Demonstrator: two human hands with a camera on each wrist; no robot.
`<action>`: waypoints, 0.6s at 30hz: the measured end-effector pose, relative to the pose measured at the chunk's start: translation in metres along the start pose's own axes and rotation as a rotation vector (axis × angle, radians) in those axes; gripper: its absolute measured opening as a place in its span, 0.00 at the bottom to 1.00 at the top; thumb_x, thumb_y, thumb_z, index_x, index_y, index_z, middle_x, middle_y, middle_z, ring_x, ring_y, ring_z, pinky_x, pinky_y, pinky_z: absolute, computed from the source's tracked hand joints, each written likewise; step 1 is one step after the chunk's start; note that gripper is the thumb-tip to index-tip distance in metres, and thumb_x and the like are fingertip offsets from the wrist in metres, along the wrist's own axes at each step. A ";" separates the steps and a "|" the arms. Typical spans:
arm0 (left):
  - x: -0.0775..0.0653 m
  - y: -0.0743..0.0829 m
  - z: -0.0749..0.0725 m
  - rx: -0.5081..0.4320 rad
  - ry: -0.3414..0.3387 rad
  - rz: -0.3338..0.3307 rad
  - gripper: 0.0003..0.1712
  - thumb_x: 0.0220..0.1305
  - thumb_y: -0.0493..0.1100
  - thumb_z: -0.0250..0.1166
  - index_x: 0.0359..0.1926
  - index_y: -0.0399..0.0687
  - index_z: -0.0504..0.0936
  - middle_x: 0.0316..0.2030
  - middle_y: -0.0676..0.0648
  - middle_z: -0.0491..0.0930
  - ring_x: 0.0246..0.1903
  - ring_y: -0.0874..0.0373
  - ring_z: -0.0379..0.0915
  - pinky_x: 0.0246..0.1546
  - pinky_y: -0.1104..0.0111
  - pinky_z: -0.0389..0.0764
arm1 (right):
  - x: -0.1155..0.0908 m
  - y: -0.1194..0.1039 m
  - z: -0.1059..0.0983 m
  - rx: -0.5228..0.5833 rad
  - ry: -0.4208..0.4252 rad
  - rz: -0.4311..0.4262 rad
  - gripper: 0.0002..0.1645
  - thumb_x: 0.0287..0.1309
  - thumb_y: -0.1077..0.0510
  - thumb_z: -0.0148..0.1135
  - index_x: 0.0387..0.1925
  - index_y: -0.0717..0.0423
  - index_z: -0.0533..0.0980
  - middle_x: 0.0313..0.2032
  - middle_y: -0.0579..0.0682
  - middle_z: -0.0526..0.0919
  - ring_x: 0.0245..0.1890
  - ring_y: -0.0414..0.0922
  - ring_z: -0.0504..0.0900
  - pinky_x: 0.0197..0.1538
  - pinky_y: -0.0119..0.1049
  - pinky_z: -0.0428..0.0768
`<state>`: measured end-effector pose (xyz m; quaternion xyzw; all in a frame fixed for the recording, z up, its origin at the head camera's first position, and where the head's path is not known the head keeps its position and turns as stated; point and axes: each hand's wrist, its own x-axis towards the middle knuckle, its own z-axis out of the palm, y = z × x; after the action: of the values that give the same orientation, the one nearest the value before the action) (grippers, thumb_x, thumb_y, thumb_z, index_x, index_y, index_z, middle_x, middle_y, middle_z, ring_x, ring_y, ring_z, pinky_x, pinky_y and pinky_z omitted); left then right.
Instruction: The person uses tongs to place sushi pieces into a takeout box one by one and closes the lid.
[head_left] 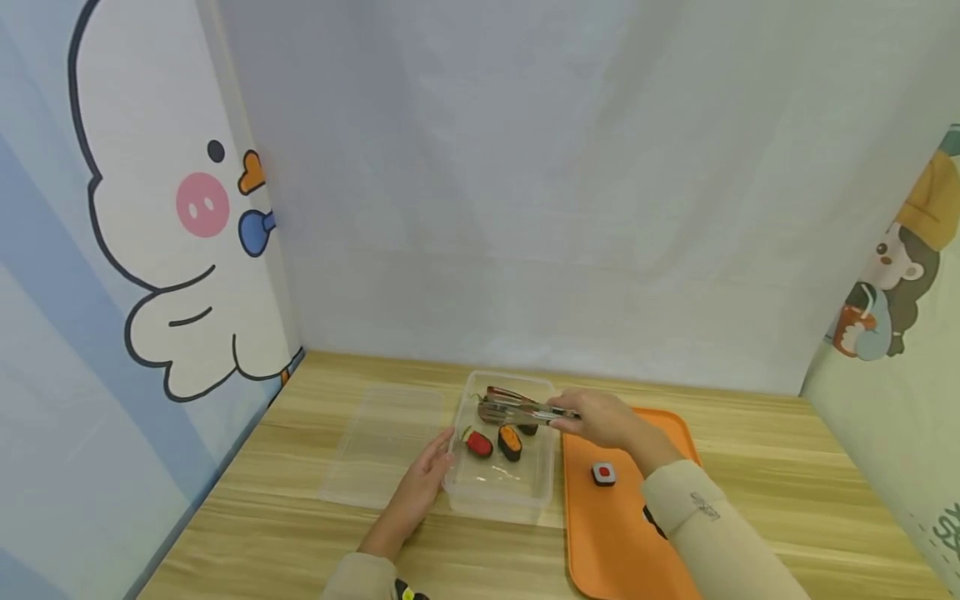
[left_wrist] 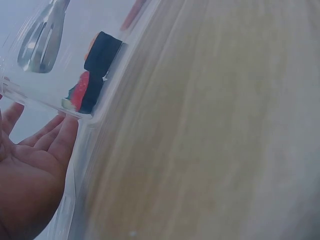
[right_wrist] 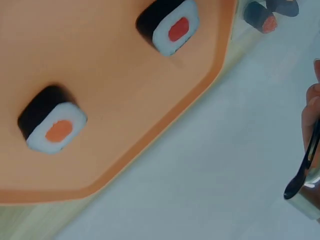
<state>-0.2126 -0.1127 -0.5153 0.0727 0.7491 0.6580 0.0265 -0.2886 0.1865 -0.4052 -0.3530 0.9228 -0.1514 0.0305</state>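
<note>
A yellowish wood-grain table is spreading across the bottom of the frame, an orange rectangular tray lying lower right, a clear plastic box sitting lower centre, holding small black-sided sushi pieces; beyond, a whitish cloth wall is rising. The left hand is touching the box's left side, fingers straight, parted; the right hand is pinching shiny metal tongs over it.

Your silver tongs extend leftward from your right grip over the clear, open-topped box, which sits against your left grip; whether their tips hold anything is hard to tell.
</note>
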 end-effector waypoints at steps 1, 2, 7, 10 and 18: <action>0.000 0.000 0.000 -0.003 -0.002 -0.006 0.29 0.78 0.45 0.47 0.75 0.43 0.56 0.68 0.25 0.55 0.67 0.32 0.51 0.64 0.43 0.58 | -0.002 0.001 -0.001 0.002 0.001 0.011 0.25 0.69 0.49 0.58 0.60 0.60 0.75 0.51 0.54 0.80 0.45 0.51 0.80 0.47 0.50 0.79; 0.000 0.001 0.000 0.000 -0.003 -0.011 0.29 0.78 0.46 0.47 0.75 0.44 0.56 0.68 0.25 0.55 0.67 0.32 0.51 0.64 0.43 0.58 | -0.005 0.003 -0.003 0.004 0.001 0.020 0.25 0.69 0.49 0.58 0.61 0.60 0.75 0.51 0.54 0.80 0.45 0.51 0.80 0.47 0.50 0.79; -0.001 0.002 -0.001 0.000 -0.008 -0.020 0.30 0.78 0.47 0.47 0.75 0.44 0.55 0.69 0.27 0.53 0.68 0.33 0.49 0.64 0.43 0.57 | -0.021 0.010 -0.010 0.004 0.012 0.046 0.28 0.69 0.48 0.57 0.62 0.61 0.73 0.56 0.59 0.77 0.51 0.56 0.78 0.51 0.55 0.77; -0.001 0.001 -0.001 0.001 -0.013 -0.018 0.30 0.78 0.47 0.47 0.75 0.43 0.54 0.70 0.27 0.52 0.68 0.32 0.47 0.64 0.42 0.57 | -0.032 0.015 -0.014 0.008 0.024 0.042 0.28 0.69 0.48 0.58 0.62 0.62 0.73 0.54 0.58 0.78 0.48 0.55 0.80 0.48 0.53 0.78; -0.002 0.004 0.001 0.016 0.006 -0.034 0.30 0.78 0.48 0.48 0.75 0.46 0.56 0.69 0.28 0.54 0.69 0.34 0.49 0.65 0.44 0.55 | -0.060 0.026 -0.022 0.015 0.038 0.083 0.30 0.68 0.47 0.58 0.61 0.64 0.73 0.52 0.58 0.79 0.49 0.56 0.79 0.49 0.54 0.78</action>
<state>-0.2099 -0.1117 -0.5117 0.0583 0.7555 0.6516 0.0348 -0.2638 0.2506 -0.3951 -0.3110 0.9360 -0.1636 0.0219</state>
